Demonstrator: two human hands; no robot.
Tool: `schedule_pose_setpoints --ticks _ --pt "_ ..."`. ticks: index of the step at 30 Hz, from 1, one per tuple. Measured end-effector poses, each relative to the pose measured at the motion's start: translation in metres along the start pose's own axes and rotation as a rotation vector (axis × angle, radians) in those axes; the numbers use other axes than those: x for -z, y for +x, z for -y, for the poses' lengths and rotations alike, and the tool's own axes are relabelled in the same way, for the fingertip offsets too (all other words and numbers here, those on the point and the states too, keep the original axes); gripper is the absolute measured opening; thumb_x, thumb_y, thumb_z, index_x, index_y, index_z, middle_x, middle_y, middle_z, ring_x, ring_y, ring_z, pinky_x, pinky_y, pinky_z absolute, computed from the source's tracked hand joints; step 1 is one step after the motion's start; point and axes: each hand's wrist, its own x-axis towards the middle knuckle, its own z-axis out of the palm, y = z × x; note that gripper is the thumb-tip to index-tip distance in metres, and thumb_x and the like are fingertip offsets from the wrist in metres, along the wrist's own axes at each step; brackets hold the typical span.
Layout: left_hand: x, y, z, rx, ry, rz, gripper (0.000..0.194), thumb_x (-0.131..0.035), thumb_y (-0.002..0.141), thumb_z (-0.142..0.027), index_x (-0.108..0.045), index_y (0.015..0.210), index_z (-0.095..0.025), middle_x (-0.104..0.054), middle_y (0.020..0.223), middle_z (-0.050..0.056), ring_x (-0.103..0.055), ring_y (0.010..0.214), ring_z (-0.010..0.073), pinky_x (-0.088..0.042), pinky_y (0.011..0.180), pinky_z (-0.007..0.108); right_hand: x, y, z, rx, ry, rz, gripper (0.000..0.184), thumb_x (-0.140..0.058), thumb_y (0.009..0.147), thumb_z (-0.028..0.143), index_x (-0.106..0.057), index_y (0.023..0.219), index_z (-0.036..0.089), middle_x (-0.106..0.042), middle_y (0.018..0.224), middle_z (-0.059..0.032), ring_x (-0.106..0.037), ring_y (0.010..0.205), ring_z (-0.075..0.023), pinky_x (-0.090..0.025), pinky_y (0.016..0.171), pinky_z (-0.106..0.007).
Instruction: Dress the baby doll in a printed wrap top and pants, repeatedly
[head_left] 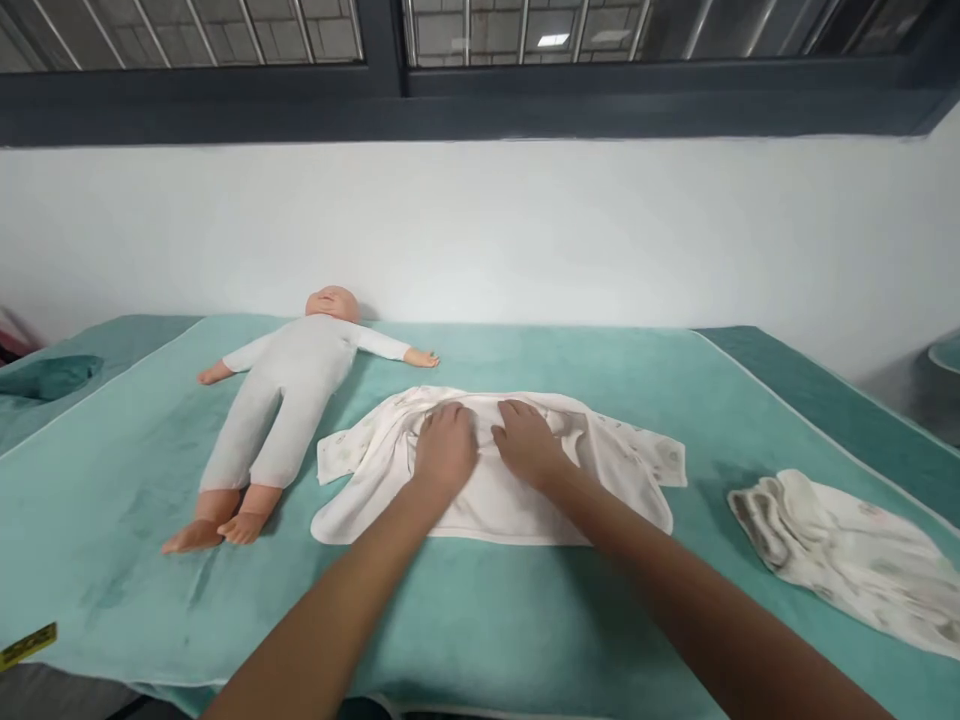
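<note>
- Fingers [451, 411] of the left hand [448, 450] are resting curled on a small white garment [495, 510]; whether they are pinching cloth or only pressing on it, I cannot tell.
- Right hand [527, 440] is resting just beside the left, a narrow strip of cloth showing between; its thumb is standing apart from its fingers, and its hold, too, I cannot tell.
- Garment is lying spread out beneath both hands, in the middle of a teal cover [510, 620]; its sleeves are reaching out to either side — both bearing a small print — and its straight hem is facing the near edge.
- Doll [304, 370] in white cloth is lying to the left, near the garment but apart from it; its arms are spreading wide, its bare feet are pointing towards the near edge, and its head is lying close to the wall [525, 230].
- Folded cloth [847, 560], pale and printed, is lying well apart on the right.
- Yellow strip [28, 645] is showing at the lower left.
- Dark window frame [450, 105] is running above the wall; metal bars [523, 30] are standing behind it.
</note>
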Motion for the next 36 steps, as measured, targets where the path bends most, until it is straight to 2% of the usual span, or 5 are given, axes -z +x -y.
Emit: schedule_pose_setpoints --ticks 6,14,22,28,36 --pt "-0.007 0.025 0.024 0.115 -0.062 -0.088 0.052 -0.04 0.093 -0.026 -0.036 0.143 -0.011 -0.043 0.148 0.015 -0.042 0.135 0.0297 -0.04 0.108 0.044 -0.019 0.025 -0.017 -0.174 -0.056 -0.024 0.056 -0.033 0.096 0.033 -0.036 0.145 0.005 -0.023 0.158 -0.0214 -0.021 0.146 -0.0311 -0.027 0.111 -0.049" --pt "-0.011 0.031 0.029 0.076 -0.003 -0.24 0.061 -0.041 0.095 -0.032 -0.024 0.152 -0.017 -0.031 0.156 0.015 -0.03 0.143 0.0317 -0.033 0.114 0.048 -0.004 0.03 -0.03 0.12 -0.17 -0.422 0.054 -0.03 0.087 0.003 -0.043 0.139 0.014 -0.015 0.162 -0.0107 -0.008 0.149 -0.024 -0.019 0.114 -0.056" --pt "-0.018 0.045 0.035 0.132 -0.064 -0.013 0.057 -0.032 0.097 -0.038 -0.03 0.15 -0.018 -0.036 0.154 0.013 -0.027 0.144 0.0319 -0.025 0.118 0.049 -0.02 0.047 -0.058 0.063 -0.155 -0.156 0.041 -0.036 0.096 0.035 -0.058 0.12 0.01 -0.015 0.161 -0.0144 -0.009 0.149 -0.0311 -0.032 0.107 -0.055" --pt "-0.019 0.047 0.033 0.18 -0.112 -0.009 0.058 -0.03 0.098 -0.04 -0.026 0.152 -0.021 -0.029 0.157 0.013 -0.021 0.147 0.0313 -0.021 0.119 0.05 -0.022 0.048 -0.048 0.029 -0.226 -0.12 0.057 -0.034 0.089 0.011 -0.038 0.145 0.006 -0.009 0.162 -0.0121 -0.003 0.149 -0.0297 -0.028 0.111 -0.053" --pt "-0.025 0.048 0.04 0.193 -0.228 0.11 0.057 -0.026 0.098 -0.04 -0.028 0.15 -0.015 -0.029 0.157 0.017 -0.025 0.146 0.029 -0.022 0.118 0.048 -0.021 0.034 -0.03 0.165 -0.084 -0.111 0.048 -0.031 0.092 0.009 -0.053 0.135 0.008 -0.035 0.154 -0.0141 -0.027 0.145 -0.022 -0.024 0.118 -0.041"
